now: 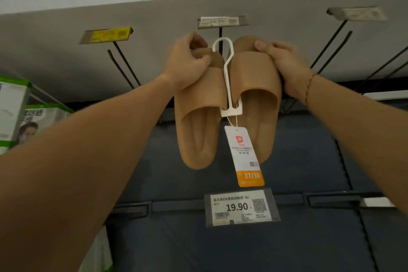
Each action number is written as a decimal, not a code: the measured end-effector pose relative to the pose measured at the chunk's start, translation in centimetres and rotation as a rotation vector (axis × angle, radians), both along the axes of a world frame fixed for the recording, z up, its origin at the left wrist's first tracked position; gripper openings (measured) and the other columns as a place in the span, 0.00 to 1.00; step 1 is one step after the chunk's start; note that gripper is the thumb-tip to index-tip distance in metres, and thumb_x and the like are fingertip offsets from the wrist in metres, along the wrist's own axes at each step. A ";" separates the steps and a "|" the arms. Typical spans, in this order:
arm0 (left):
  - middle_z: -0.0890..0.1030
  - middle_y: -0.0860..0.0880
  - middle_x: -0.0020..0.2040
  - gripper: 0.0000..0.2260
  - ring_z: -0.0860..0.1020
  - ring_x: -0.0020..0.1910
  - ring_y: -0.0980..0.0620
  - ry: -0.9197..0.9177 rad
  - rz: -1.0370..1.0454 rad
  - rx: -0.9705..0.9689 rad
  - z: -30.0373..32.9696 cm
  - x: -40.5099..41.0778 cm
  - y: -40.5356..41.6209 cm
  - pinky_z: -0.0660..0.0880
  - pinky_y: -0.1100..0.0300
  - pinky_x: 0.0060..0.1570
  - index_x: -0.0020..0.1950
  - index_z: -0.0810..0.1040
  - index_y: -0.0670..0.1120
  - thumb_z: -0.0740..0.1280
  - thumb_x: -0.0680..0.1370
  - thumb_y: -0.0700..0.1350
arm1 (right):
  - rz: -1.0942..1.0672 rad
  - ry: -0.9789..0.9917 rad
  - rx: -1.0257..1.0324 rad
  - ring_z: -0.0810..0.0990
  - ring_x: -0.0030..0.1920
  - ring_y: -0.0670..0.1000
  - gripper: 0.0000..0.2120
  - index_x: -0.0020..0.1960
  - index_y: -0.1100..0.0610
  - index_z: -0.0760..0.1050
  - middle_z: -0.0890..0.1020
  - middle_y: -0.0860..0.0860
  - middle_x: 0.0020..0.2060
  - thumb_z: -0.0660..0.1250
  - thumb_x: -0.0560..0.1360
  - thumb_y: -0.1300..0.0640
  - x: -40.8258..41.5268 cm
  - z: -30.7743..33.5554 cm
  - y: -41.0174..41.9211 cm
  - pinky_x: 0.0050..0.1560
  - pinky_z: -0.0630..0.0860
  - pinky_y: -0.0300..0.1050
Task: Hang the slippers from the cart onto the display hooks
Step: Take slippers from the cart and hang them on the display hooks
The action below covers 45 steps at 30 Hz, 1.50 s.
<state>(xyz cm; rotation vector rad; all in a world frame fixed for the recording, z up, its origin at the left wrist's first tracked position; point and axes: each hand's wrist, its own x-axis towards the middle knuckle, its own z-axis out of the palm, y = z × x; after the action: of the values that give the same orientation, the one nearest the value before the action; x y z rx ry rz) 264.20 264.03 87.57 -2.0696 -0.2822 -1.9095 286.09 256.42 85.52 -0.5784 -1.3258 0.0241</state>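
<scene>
A pair of tan slippers (199,117) is joined by a white plastic hanger (227,77), held up in front of the wall. My left hand (185,62) grips the toe of the left slipper. My right hand (284,64) grips the toe of the right one. The hanger's loop sits right at the middle display hook (220,35), under its label holder (220,21); I cannot tell whether the loop is on the hook. A white and orange size tag (242,154) dangles from the hanger.
Bare black hooks stick out at the left (123,66) and right (331,46), each with a label holder on top. A price label reading 19.90 (240,207) sits on the rail below. Green and white boxes (19,115) stand at the left.
</scene>
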 end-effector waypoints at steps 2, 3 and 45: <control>0.79 0.51 0.55 0.14 0.77 0.53 0.56 -0.012 -0.030 -0.015 0.7 -0.1 -0.8 0.69 0.77 0.44 0.59 0.78 0.46 0.69 0.74 0.43 | -0.003 0.007 0.014 0.82 0.48 0.46 0.07 0.46 0.47 0.76 0.82 0.46 0.47 0.73 0.74 0.48 0.2 0.3 -0.6 0.52 0.79 0.44; 0.80 0.51 0.55 0.14 0.78 0.54 0.57 -0.018 -0.038 -0.024 0.9 -0.2 -1.0 0.69 0.77 0.44 0.59 0.78 0.46 0.69 0.74 0.44 | -0.019 0.008 0.012 0.82 0.49 0.47 0.07 0.47 0.48 0.77 0.83 0.47 0.48 0.73 0.74 0.47 0.3 0.5 -0.7 0.52 0.80 0.45; 0.75 0.41 0.65 0.20 0.75 0.62 0.40 0.547 0.614 -0.709 -11.0 4.6 8.2 0.72 0.48 0.61 0.73 0.69 0.47 0.61 0.82 0.51 | -0.912 -0.762 -0.720 0.75 0.59 0.59 0.18 0.69 0.59 0.70 0.75 0.58 0.60 0.60 0.83 0.52 -2.5 -7.5 9.0 0.55 0.73 0.49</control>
<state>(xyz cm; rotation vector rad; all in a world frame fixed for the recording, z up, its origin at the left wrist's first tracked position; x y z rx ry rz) 268.84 272.25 76.52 -2.3974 -1.4105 -0.8945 283.62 265.38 77.98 -1.9063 -1.6468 -0.5315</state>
